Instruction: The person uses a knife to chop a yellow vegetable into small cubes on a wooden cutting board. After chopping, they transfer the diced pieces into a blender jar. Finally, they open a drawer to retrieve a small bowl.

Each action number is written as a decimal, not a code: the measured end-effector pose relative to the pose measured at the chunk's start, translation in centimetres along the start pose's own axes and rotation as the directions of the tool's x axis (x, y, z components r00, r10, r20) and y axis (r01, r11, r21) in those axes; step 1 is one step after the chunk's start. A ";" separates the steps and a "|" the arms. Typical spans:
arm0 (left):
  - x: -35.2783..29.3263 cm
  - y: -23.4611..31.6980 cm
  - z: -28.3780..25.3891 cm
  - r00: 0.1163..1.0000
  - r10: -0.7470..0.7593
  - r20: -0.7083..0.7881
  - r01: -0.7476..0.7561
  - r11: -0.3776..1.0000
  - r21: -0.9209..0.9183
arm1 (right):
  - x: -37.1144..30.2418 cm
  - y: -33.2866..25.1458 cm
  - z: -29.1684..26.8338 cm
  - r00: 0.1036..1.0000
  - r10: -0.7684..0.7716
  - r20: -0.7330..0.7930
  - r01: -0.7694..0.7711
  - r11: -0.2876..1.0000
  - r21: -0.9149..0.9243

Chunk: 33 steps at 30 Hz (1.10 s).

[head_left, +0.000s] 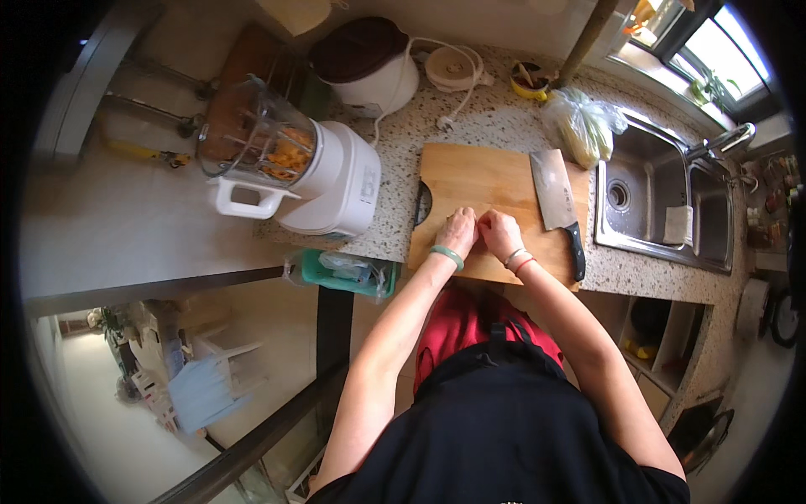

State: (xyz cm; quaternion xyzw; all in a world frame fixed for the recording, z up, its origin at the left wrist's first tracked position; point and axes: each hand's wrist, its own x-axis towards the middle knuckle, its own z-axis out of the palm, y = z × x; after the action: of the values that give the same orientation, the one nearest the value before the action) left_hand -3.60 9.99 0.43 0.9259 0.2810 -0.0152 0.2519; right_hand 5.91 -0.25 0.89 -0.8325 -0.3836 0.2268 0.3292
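My left hand (457,231), with a green bangle at its wrist, rests over the front part of a wooden cutting board (478,176). Close against it is my right hand (501,233), which has a pale bracelet and a red string on the wrist. The fingers of both hands are curled in and meet between them; whatever they hold, if anything, is hidden. To the right of my hands a cleaver (554,189) lies flat on the board, its black handle toward me.
Left stands a white food processor (353,181) with orange pieces in its clear jar. Behind it is a white cooker (369,71) with a cord. A plastic bag of pale green vegetables (588,134) sits beside the steel sink (642,168). A green bin (348,273) hangs at the counter's front.
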 end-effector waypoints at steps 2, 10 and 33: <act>-0.6 -0.5 -1.7 0.999 -0.026 -0.044 0.024 0.998 -0.057 | 0.3 -1.6 -0.4 1.000 0.019 -0.017 -0.015 0.980 0.199; -4.6 1.5 -24.8 0.808 0.154 -0.569 -0.272 0.954 -0.128 | 3.4 -21.4 -7.7 0.990 -0.138 -0.034 0.109 0.581 0.806; -6.2 1.2 -35.3 0.697 0.121 -0.707 -0.543 0.734 -0.409 | 4.5 -32.2 -9.6 0.968 -0.141 -0.206 0.238 0.268 0.933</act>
State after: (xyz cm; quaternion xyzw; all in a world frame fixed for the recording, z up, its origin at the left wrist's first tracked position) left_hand -12.13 22.70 32.80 0.7834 0.1567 0.4365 0.4138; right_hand -1.07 15.48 30.05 -0.4303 -0.2565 0.3346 0.7982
